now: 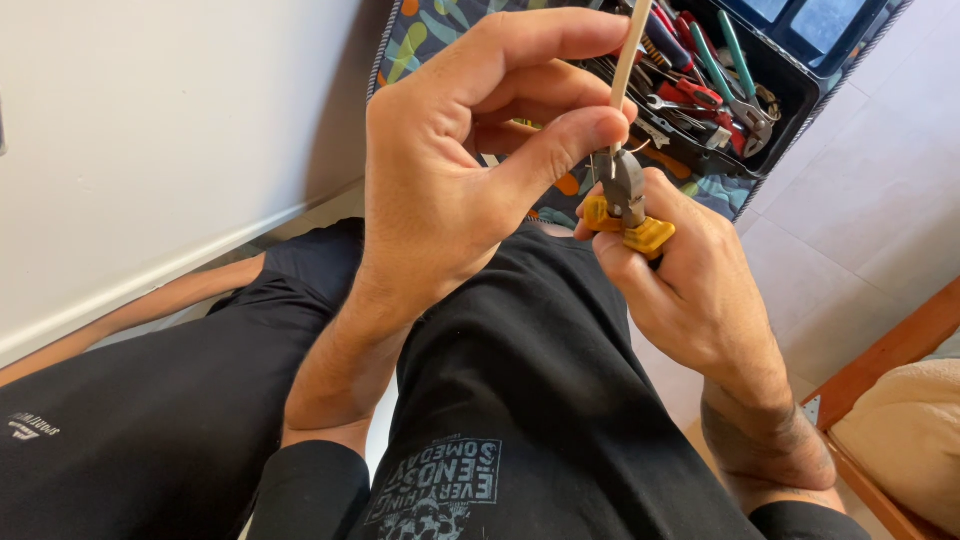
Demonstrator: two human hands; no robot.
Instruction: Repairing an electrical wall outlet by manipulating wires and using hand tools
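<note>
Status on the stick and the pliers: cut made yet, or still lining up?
Done: the open toolbox is within reach and the yellow-handled pliers are out, gripped in the right hand. In hand: the left hand pinches the thin pale stick upright, its lower end at the plier jaws. Left: the stick looks whole above the jaws and no cut-off piece is visible; whether the jaws have bitten cannot be told.

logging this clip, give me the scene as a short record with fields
left hand: left hand pinches a thin pale stick between thumb and fingers
right hand: right hand grips yellow-handled pliers, jaws at the stick's lower end
behind hands: open tool case with red and green handled tools on a patterned mat
below: lap in black shorts
right edge: wooden frame with beige cushion
</note>
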